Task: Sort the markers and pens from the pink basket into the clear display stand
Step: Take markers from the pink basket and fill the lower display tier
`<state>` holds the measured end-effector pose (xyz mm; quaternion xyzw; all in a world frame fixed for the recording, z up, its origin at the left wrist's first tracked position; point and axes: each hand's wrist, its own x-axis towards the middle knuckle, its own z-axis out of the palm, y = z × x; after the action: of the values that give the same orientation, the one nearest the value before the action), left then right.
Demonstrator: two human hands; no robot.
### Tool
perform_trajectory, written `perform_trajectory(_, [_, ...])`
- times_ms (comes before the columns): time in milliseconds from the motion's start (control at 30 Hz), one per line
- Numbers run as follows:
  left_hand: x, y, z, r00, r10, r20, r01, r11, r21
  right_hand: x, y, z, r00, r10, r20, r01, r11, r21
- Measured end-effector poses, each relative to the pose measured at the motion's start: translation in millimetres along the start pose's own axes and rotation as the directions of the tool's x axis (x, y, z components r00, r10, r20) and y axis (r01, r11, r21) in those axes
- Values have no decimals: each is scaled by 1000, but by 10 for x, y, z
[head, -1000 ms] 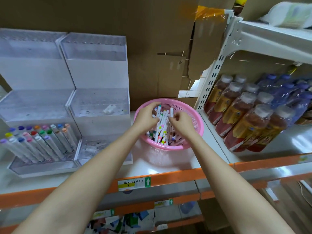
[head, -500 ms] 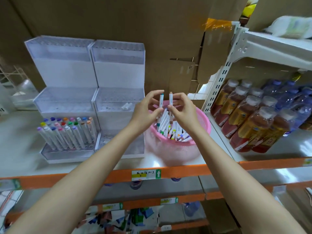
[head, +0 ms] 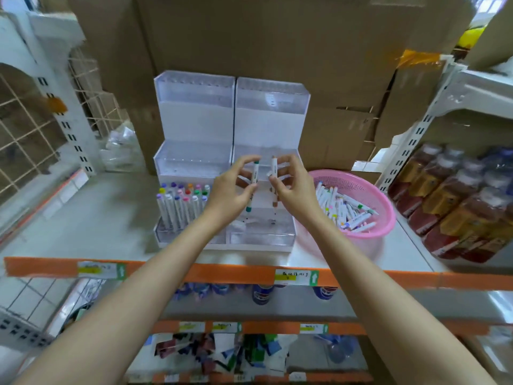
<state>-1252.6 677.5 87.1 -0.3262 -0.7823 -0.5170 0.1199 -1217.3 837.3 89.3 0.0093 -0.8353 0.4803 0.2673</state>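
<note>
My left hand (head: 231,191) holds a white marker with green ends (head: 254,176) upright. My right hand (head: 291,187) holds a white marker with brown ends (head: 274,168) upright beside it. Both hands hover in front of the clear tiered display stand (head: 194,112), over its lower right section. Several markers with coloured caps (head: 180,202) stand in the stand's lower left tier. The pink basket (head: 385,215) sits to the right of the stand with several white markers (head: 344,204) piled inside.
Bottled drinks (head: 455,201) are packed at the right of the shelf. Cardboard boxes (head: 277,37) form the wall behind the stand. An orange shelf edge (head: 222,273) with price labels runs across the front. A wire grid panel (head: 27,129) stands at the left.
Both hands lifted a marker each out of the pink basket and moved left, in front of the display stand. The view has shifted too, so the stand now sits in the middle.
</note>
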Motion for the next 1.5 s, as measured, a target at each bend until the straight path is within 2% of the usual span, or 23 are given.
perform_trajectory(400, [-240, -371, -743, 996, -76, -52, 73, 996, -54, -169, -361, 751, 997, 68, 24, -68, 998, 19])
perform_trajectory(667, [-267, -464, -819, 997, -81, -4, 81, 992, -99, -246, -395, 997, 997, 71, -17, -71, 997, -39])
perform_trajectory(867, [-231, -466, -775, 997, -68, -32, 65, 994, -88, -233, -360, 1000, 996, 82, -40, -84, 996, -34])
perform_trajectory(1267, [-214, -396, -689, 1000, 2, -21, 0, 995, 96, -240, -300, 898, 998, 57, -28, -55, 997, 52])
perform_trajectory(1500, [-277, -492, -644, 998, 64, -10, -61, 977, 207, -263, -261, 944, 997, 14, -78, -10, 999, 52])
